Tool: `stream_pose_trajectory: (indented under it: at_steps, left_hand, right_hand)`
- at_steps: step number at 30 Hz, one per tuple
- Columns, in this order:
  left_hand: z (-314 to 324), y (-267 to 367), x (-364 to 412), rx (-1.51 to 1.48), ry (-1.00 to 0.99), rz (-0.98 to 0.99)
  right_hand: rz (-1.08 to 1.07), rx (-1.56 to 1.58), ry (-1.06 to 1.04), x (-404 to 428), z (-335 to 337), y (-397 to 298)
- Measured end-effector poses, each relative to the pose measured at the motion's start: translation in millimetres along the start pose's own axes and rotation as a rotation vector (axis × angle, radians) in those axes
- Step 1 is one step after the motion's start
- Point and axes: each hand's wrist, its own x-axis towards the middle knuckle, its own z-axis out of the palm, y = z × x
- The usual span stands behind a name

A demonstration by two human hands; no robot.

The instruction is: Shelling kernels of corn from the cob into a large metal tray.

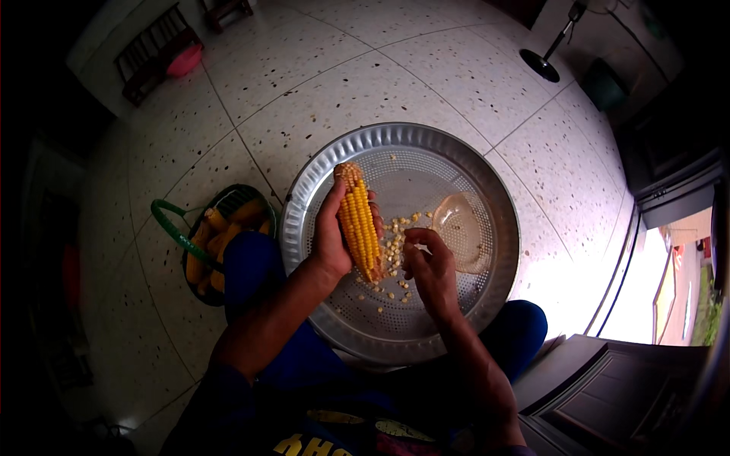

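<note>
My left hand (331,231) is wrapped around an ear of yellow corn (360,228), held at a slant above a round perforated metal tray (405,171). Kernels are gone from the cob's upper end and from a strip near its lower tip. To the right of the ear hovers my right hand (430,265), its fingers curled and thumb near the forefinger; whether anything is between them is hidden. Loose corn kernels (393,245) lie scattered on the tray between and below my hands. A shallow translucent plastic dish (459,228) rests at the tray's right side.
Beside my left knee stands a green handled basket (188,236) holding several corn ears (219,242). Farther off are a pink basin (185,61), a dark wooden chair (145,62), a fan stand (540,65) and a dark green bin (604,84). An open doorway (644,285) is at right.
</note>
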Motion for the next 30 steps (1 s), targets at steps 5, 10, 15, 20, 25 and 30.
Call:
stream_pose_trajectory:
  at_steps: [5,10,15,20,25,30]
  left_hand:
    - [1,-1,2,-0.021,0.007,0.047]
    - [-1,-1,1,0.0,0.004,0.058]
    - [0,-3,0,0.031,-0.01,0.079]
    - [-1,-5,-1,0.025,-0.006,0.053]
    - [-2,-6,-1,0.031,-0.015,0.062]
    - [-4,-8,1,0.039,-0.012,0.068]
  right_hand:
    - [0.114,0.025,-0.215,-4,3,-2]
    - [0.042,0.107,-0.283,-5,7,-4]
    - [0.054,0.07,-0.313,-3,8,-6]
    - [0.088,0.031,-0.364,-2,8,-8]
    - [0.049,-0.041,-0.368,-2,7,0]
    - [-0.074,-0.214,-0.299,-3,8,5]
